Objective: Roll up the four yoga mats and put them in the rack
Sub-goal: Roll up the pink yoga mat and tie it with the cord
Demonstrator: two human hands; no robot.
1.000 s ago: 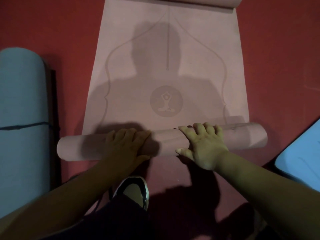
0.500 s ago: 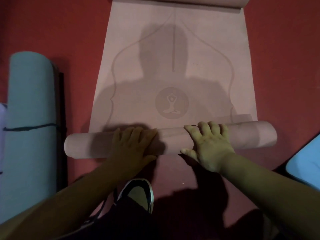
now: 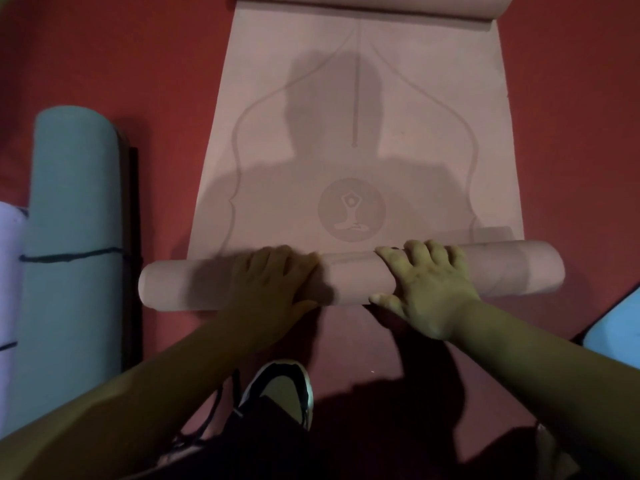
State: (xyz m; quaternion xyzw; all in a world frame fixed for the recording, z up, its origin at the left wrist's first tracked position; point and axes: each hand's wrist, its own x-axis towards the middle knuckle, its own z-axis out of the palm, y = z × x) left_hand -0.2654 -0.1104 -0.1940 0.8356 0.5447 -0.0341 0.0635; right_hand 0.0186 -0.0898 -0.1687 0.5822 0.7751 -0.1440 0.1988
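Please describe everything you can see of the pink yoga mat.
The pink mat looks like matte foam, printed with a curved outline, a centre line and a round emblem of a seated figure. It lies on the red floor, its near end wound into a roll, its far end curled. The left hand and the right hand press on the roll.

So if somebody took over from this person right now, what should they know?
Left hand and right hand: both press on the pink mat's roll, fingers over its top.
Most of that mat lies flat ahead.
Teal mat: rolled and tied, at the left. Blue mat: a corner shows at the right.
Left: finish this roll, then rack them; no rack in view.
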